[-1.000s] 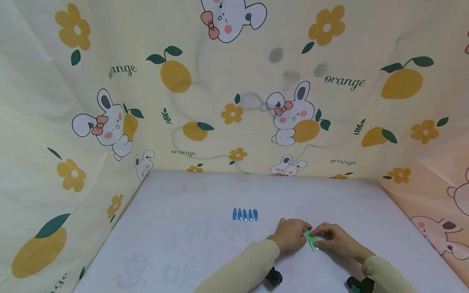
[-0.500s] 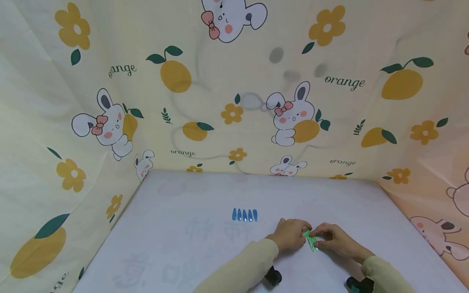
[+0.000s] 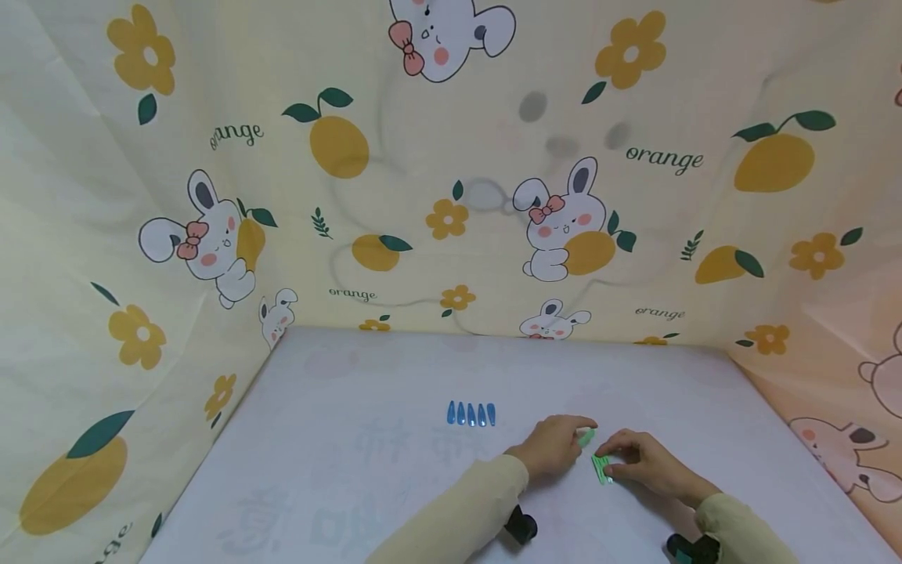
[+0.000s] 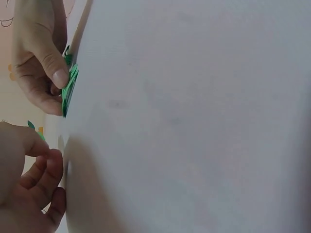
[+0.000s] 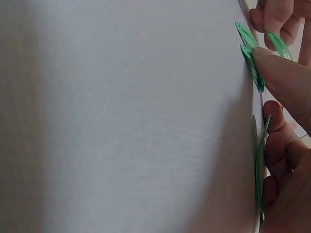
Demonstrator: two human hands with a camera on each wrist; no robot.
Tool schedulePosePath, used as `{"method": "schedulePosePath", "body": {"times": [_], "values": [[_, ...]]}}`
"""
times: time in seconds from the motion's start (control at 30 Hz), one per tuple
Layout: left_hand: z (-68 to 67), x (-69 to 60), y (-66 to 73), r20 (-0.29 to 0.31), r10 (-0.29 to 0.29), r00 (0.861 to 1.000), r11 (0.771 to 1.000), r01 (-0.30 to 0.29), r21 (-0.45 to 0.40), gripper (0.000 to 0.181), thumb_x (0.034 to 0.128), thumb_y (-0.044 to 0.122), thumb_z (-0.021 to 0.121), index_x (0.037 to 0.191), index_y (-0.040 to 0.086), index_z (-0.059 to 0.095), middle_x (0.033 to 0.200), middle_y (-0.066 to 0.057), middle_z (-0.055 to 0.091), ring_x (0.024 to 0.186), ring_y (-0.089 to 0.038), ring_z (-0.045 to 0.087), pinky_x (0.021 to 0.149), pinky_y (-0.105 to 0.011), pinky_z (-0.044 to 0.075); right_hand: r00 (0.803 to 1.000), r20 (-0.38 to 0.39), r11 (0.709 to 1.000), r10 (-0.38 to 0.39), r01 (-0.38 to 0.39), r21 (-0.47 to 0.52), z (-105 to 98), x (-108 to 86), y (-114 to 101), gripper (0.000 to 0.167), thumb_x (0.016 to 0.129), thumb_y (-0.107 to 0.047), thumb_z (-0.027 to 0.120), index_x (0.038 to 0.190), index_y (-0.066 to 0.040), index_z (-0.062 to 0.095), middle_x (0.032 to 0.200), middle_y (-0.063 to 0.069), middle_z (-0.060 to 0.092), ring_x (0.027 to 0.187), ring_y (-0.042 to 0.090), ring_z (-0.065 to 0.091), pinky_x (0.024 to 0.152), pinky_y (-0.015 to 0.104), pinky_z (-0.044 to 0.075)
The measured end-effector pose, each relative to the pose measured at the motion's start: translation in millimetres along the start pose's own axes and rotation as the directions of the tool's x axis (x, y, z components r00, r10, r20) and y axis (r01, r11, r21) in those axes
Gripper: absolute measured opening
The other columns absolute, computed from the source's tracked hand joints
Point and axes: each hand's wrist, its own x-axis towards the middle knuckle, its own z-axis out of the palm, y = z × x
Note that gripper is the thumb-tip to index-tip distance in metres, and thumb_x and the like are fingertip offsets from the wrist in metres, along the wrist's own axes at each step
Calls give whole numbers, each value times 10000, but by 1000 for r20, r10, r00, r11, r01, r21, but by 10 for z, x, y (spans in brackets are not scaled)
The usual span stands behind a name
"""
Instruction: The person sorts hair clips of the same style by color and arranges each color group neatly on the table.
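My left hand (image 3: 548, 448) pinches a single green snap hair clip (image 3: 586, 437) between thumb and index finger, just off the table. A small bunch of green snap hair clips (image 3: 602, 469) is between the thumb and curled fingers of my right hand (image 3: 648, 464), a short way to the right. In the right wrist view the thumb lies against these green clips (image 5: 250, 57), and more green clips (image 5: 260, 170) show beside the lower fingers. The left wrist view shows the right hand's clips (image 4: 70, 90) fanned at its thumb.
Several blue snap hair clips (image 3: 471, 413) lie in a neat row on the white table (image 3: 338, 462), beyond and left of the hands. A printed cloth (image 3: 423, 258) with rabbits and oranges hangs behind and along both sides.
My left hand has drawn away from the bunch, up and slightly left, with one green hair clip in its fingertips. My right hand has stayed in place.
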Motion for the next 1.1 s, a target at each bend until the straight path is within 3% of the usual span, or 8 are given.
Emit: {"method": "schedulePosePath", "body": {"times": [0.13,0.3,0.47,0.57,0.77,1.1], "values": [[-25,2,-42,-1,1,1000,999,-1,-44,458,1012,145,587,1394,397,575,1393,140,611,1284,-41,562,1085,-316,464,1000,4,1000,29,-29,-12,-2,13,-3,219,889,-144,763,1077,-36,733,1078,125,687,1018,-79,539,859,150,462],[-32,11,-116,-21,17,1000,996,-19,-90,447,1018,137,574,1378,402,575,1228,120,655,1040,-18,578,1010,-273,490,1000,6,1000,30,-30,-6,-1,14,5,223,893,-142,759,1089,-38,732,1081,126,687,1023,-68,541,862,151,457],[-73,-13,-213,-38,10,999,983,-17,-185,414,1014,107,564,1340,362,589,899,94,581,756,-36,503,750,-202,455,999,10,999,35,-35,1,2,11,-1,220,896,-140,755,1091,-38,730,1072,125,683,1009,-54,543,850,158,456],[-97,-47,-267,-33,-8,999,966,-1,-260,404,1014,92,551,1332,339,577,789,86,527,644,-44,473,631,-199,412,999,13,999,53,-53,7,3,7,-13,227,897,-143,755,1096,-38,728,1082,127,679,1005,-53,543,842,167,465],[-179,-133,-326,-22,-17,1000,930,8,-368,404,1001,61,543,1334,290,547,769,76,522,612,-52,463,593,-202,399,998,12,998,62,-62,0,1,4,-16,222,902,-139,750,1097,-36,723,1084,129,674,1000,-53,546,839,170,470],[-338,-276,-396,-4,-6,1000,909,4,-417,439,966,41,577,1337,257,491,839,80,534,604,-64,442,582,-208,377,996,11,996,92,-92,-9,-4,3,-20,229,898,-158,758,1100,-53,728,1096,113,676,1001,-66,532,838,167,463]]}}
